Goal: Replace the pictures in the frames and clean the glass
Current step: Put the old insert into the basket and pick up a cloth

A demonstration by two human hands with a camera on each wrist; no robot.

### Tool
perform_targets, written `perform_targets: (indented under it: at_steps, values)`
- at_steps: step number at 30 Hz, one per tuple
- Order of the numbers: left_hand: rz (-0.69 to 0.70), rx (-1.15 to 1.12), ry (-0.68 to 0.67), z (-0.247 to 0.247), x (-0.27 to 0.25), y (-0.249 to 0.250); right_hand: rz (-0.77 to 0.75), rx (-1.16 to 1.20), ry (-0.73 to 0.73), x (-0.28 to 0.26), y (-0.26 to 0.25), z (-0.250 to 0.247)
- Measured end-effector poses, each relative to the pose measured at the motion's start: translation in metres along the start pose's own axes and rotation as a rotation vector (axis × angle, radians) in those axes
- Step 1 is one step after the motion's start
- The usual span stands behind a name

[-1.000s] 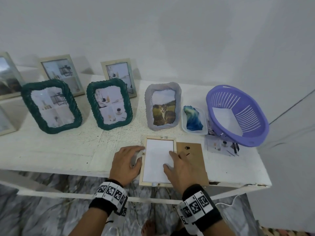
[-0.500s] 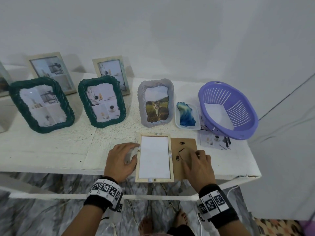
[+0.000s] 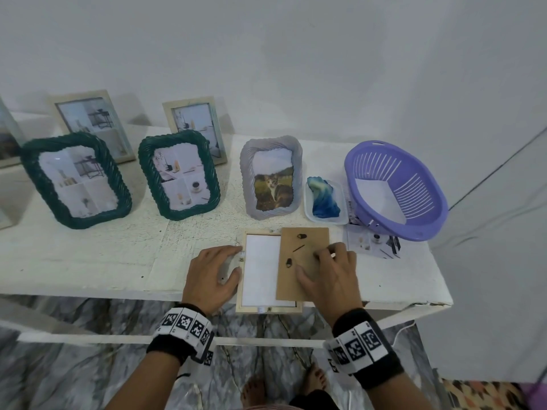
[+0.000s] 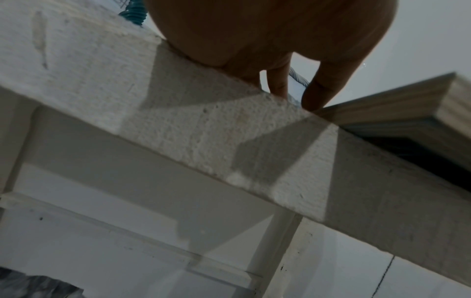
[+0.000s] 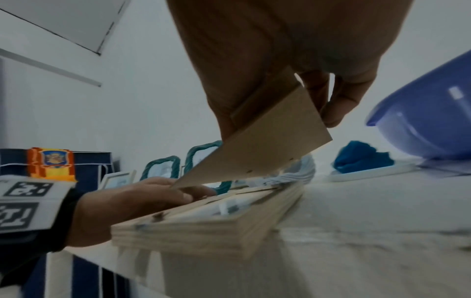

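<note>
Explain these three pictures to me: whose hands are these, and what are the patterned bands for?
No machine here: a person works with bare hands, and the wristbands carry cameras. The wide picture comes from a head camera; the other two look along each wrist. The left hand steadies a wooden frame lying face down on the white table. The right hand grips the brown backing board, tilted above the frame in the right wrist view. Nearby stand two green frames, a grey cat frame, a blue cloth and a purple basket.

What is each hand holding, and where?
The right hand pinches the brown backing board by its right edge. The left hand only steadies the wooden frame.
</note>
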State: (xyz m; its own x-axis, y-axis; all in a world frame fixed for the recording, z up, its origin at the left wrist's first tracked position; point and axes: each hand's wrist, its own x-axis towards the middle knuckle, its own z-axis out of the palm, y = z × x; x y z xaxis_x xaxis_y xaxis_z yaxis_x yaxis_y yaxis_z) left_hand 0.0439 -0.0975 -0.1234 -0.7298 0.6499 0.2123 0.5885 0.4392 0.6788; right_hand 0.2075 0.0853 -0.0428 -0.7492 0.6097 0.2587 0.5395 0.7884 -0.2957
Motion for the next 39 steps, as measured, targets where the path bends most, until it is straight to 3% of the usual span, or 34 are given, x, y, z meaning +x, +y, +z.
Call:
perform_targets:
  at_steps: [7, 15, 19, 24, 28, 32, 39]
  values:
    - [-0.009, -0.009, -0.021, -0.002, 0.0, 0.002, -0.049, -0.088, -0.125, 0.0, -0.042, 0.025]
    - [-0.012, 0.0, -0.023, -0.003, 0.001, 0.003, -0.044, -0.062, -0.205, 0.0, -0.045, 0.043]
    - [-0.003, 0.002, -0.022, -0.002, 0.001, 0.001, -0.124, 0.04, -0.23, 0.0, -0.029, 0.045]
    - [-0.004, -0.004, -0.014, -0.002, 0.001, 0.002, -0.103, 0.372, -0.338, 0.017, 0.013, 0.03]
    - [-0.005, -0.004, -0.009, -0.002, 0.001, 0.002, -0.179, 0.335, -0.531, 0.03, 0.036, 0.023]
    - [-0.009, -0.008, -0.02, -0.002, 0.002, 0.001, -0.206, 0.389, -0.57, 0.041, 0.04, 0.022]
    - [0.017, -0.017, -0.018, -0.001, 0.002, -0.003, -0.176, 0.448, -0.81, 0.071, 0.04, 0.024]
